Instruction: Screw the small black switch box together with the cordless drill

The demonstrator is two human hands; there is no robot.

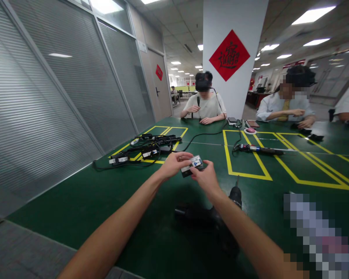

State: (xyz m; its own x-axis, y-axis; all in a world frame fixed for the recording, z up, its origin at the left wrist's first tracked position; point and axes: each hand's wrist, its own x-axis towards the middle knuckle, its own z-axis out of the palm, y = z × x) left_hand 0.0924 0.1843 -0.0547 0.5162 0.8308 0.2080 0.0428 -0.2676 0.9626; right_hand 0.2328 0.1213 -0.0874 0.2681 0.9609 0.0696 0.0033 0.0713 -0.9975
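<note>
Between both hands, above the green table (84, 209), is a small dark block with a white and blue label (195, 162). My left hand (177, 164) grips it from the left with bent fingers. On the right side my right hand (206, 174) holds the same block, its thumb on the label. A black power drill (197, 215) lies on the table below the hands, with its bit pointing away and partly hidden by my right forearm.
Black devices with cables (148, 149) lie at the back left by yellow tape outlines. A slim tool (258, 149) and a tape roll (250, 131) are at the back right. Two people (205, 102) with headsets sit across the table. A blurred object (320, 228) is at right.
</note>
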